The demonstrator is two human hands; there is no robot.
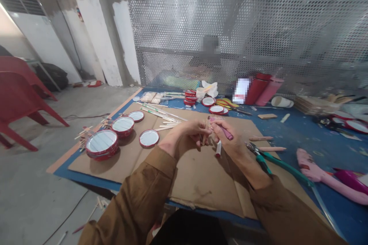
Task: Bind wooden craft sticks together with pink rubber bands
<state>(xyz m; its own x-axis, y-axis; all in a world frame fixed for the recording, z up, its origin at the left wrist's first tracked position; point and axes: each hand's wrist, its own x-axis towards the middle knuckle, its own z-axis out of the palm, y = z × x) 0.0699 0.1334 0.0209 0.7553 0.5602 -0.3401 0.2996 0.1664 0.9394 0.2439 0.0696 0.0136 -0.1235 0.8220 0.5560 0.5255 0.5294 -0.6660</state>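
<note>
Two hands, mine, meet over a cardboard sheet (pixel 201 176) on a blue table (pixel 316 141). My left hand (pixel 184 136) closes its fingers round a thin stick (pixel 205 133), held nearly upright. My right hand (pixel 231 143) grips a pink pen (pixel 227 133). A white tube (pixel 218 148) shows just below; I cannot tell whether I hold it. Overlapping fingertips hide where stick and pen meet. To my left, red tins (pixel 102 143) sit lidded, contents unseen. Pliers (pixel 267 159) lie beside my right wrist.
</note>
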